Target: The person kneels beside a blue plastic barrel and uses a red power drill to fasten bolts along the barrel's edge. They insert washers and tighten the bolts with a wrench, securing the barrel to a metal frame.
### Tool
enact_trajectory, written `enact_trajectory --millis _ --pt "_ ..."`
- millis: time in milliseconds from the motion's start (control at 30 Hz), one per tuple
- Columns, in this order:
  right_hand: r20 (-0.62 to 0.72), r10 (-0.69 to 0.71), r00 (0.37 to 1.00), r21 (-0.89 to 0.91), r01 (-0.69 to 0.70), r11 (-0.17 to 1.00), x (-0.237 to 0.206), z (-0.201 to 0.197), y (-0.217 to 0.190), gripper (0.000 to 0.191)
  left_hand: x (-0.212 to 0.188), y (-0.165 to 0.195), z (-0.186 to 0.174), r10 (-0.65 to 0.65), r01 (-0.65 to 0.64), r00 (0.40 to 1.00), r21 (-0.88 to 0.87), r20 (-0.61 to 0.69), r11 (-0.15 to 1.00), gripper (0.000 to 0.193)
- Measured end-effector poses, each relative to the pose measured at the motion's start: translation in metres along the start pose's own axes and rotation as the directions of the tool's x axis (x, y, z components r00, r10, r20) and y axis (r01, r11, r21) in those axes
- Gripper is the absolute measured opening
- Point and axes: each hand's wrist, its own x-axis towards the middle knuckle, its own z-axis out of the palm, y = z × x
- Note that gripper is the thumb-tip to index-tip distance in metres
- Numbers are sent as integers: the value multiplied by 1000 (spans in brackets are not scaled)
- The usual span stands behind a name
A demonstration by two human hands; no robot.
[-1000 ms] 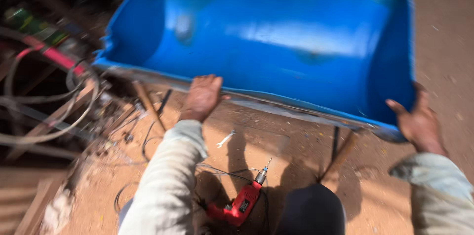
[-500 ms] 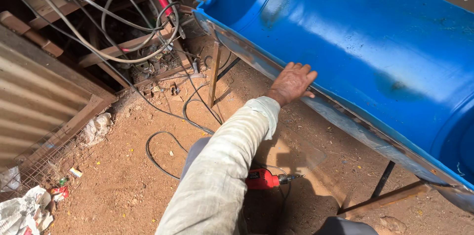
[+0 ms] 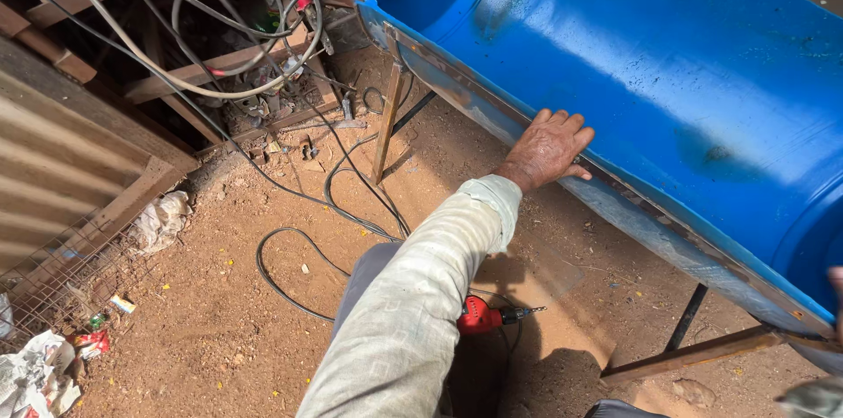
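Head view shows the left hand (image 3: 549, 150), arm stretched forward, lying flat with fingers spread open on the metal-framed rim of the blue half-barrel trough (image 3: 667, 93), while the right hand (image 3: 836, 286) barely shows at that rim's far end, grip unclear.

A single camera, worn on the person's head, looks steeply down and forward over the outstretched left sleeve (image 3: 413, 295). It sits close to the work: the rusty metal rim (image 3: 492, 111) of the blue half-barrel trough (image 3: 667, 75) runs diagonally from top centre to the lower right edge, filling the upper right. The reddish dirt ground (image 3: 219, 295) takes the lower left, with tangled cables (image 3: 219, 40) and timber at the top left. No second view overlaps it.
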Motion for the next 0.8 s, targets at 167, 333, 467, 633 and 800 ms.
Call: enact_trajectory --millis 167,333,467,633,800 --pt "21 -34 999 15 34 999 1 4 -3 76 -2 3 -2 -33 33 999 -14 28 999 68" --pt "-7 -122 993 25 122 992 1 4 -14 78 -5 5 0 -27 26 999 -32 -28 999 69" --pt "-18 24 1000 6 -23 1000 -3 0 -19 78 -2 -4 2 45 -45 999 -91 -3 995 82" --pt "-45 25 999 1 -25 1000 -2 -1 -13 76 14 -85 -34 -126 118 990 -125 -58 985 90" --pt "-40 66 997 3 -66 998 4 4 -4 76 6 -171 -65 -436 440 882 22 180 898 87"
